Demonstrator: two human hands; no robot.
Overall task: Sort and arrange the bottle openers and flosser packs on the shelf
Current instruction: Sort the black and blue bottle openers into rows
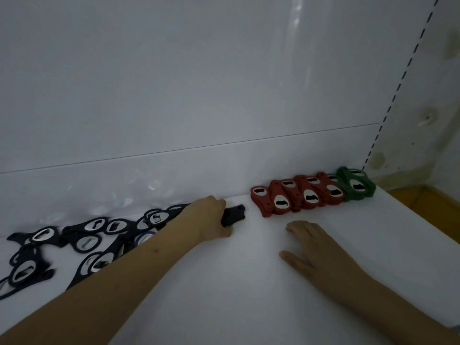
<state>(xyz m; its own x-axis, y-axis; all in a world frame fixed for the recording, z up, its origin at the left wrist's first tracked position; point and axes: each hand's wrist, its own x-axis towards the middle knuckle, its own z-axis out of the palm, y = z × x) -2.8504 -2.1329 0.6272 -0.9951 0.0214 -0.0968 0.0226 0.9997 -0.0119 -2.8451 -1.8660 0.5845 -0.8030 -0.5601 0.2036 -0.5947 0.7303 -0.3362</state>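
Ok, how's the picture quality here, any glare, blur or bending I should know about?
Head view: dim and bluish overall; soft glare streaks and blotchy reflections on the glossy back panel; wide-angle bending curves the slotted upright; the black openers at the left edge look smeared, while the red openers are fairly crisp; the left hand throws only a faint shadow.

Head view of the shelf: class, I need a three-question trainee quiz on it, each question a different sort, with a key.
1. True or false: the right hand grips a red opener.
2. Which group lies nearest the shelf's right end? A) black openers B) red openers C) green openers
3. Fill in: the left hand holds a ____ opener.

Key
1. False; it lies flat on the shelf, holding nothing.
2. C
3. black
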